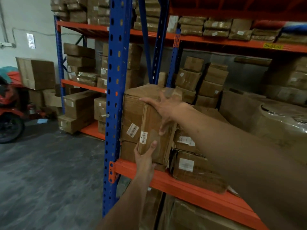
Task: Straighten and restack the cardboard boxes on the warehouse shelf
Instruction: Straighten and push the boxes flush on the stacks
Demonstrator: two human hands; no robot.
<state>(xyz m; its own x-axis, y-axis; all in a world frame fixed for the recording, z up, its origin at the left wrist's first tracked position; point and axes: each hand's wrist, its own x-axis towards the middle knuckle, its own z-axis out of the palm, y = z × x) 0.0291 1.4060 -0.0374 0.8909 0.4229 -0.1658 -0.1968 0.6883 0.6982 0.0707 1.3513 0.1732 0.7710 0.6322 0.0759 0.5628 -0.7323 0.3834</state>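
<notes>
A worn cardboard box [154,138] with a white barcode label stands upright at the front of the orange shelf [182,185], against a stack of boxes [131,117] beside the blue upright. My left hand [144,157] grips its lower front corner from below. My right hand [163,107] lies spread over its top edge, thumb down the front face. More labelled boxes [191,166] lie on the shelf to the right, partly hidden by my right forearm.
A blue rack upright [114,97] stands just left of the box. Stacked boxes [209,83] fill the shelf behind and above. A plastic-wrapped bundle [282,120] sits at right. Grey concrete floor [49,171] lies at left, with a red motorcycle [8,113].
</notes>
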